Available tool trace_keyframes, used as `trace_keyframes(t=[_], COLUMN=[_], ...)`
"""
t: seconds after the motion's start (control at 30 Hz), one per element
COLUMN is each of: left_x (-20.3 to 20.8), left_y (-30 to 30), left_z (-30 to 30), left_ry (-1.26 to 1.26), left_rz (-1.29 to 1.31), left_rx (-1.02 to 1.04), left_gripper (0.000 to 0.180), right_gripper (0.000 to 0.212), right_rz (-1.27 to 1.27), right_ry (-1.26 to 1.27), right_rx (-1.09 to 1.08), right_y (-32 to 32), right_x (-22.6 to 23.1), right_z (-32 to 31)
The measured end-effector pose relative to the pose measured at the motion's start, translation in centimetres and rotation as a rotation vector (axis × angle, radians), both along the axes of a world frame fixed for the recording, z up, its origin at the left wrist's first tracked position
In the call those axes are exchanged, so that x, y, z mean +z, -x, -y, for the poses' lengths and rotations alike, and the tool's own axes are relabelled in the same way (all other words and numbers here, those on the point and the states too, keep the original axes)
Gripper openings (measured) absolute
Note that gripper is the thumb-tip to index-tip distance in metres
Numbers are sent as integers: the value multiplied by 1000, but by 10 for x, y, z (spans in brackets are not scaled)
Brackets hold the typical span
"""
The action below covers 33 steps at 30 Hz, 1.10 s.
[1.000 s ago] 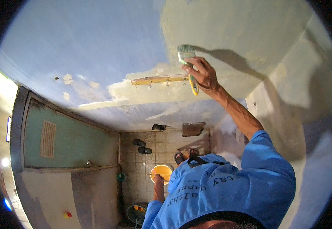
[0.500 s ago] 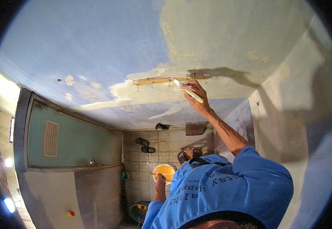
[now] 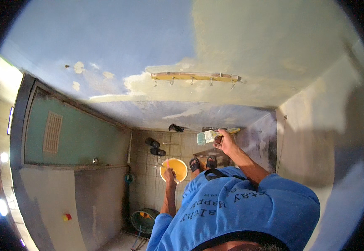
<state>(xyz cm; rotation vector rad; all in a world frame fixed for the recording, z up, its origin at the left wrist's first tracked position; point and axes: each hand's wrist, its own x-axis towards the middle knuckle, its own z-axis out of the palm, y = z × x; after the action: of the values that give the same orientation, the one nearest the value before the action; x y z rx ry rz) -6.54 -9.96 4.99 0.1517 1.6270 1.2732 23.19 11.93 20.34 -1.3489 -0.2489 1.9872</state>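
My right hand (image 3: 228, 143) is closed round the handle of a wide flat paintbrush (image 3: 209, 137). Its pale greenish bristles point left, and it is held apart from the wall. Lower and to the left, my left hand (image 3: 170, 177) grips the rim of a round bucket (image 3: 185, 162) with yellow-orange paint inside. A thin pinkish thing shows by those fingers, too small to make out. On the wall ahead, a rail with several metal hooks (image 3: 194, 77) is yellowish along its face, with brown showing at its right end.
The wall (image 3: 148, 33) is part blue, part pale yellow. A teal door (image 3: 73, 129) stands at the left. Black slippers (image 3: 154, 146) and a dark cloth-like thing (image 3: 175, 128) lie on the tiled floor. A dark round tub (image 3: 144, 221) sits lower left; a wall closes the right.
My right hand has come down and back from the hook rail with the paintbrush, whose bristles now point left. The left hand stays at the bucket, which appears slightly higher in view.
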Motion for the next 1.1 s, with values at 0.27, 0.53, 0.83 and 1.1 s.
trace_keyframes(t=[0.27, 0.53, 0.83, 1.1], left_x=[84, 172, 234, 283], left_y=[-15, -35, -42, -53], left_z=[-53, -112, -147, -160], left_ry=[-102, -199, -193, -230], left_rz=[-78, -24, 196, 233], left_rx=[-68, -132, -148, -137], left_gripper=[64, 66, 66, 66], right_gripper=[38, 41, 31, 37], right_rz=[263, 627, 816, 760], right_ry=[-297, -759, -1093, -1241], right_rx=[233, 433, 815, 946], right_y=[27, 43, 94, 128], right_x=[26, 106, 96, 48], right_z=[11, -3, -13, -28])
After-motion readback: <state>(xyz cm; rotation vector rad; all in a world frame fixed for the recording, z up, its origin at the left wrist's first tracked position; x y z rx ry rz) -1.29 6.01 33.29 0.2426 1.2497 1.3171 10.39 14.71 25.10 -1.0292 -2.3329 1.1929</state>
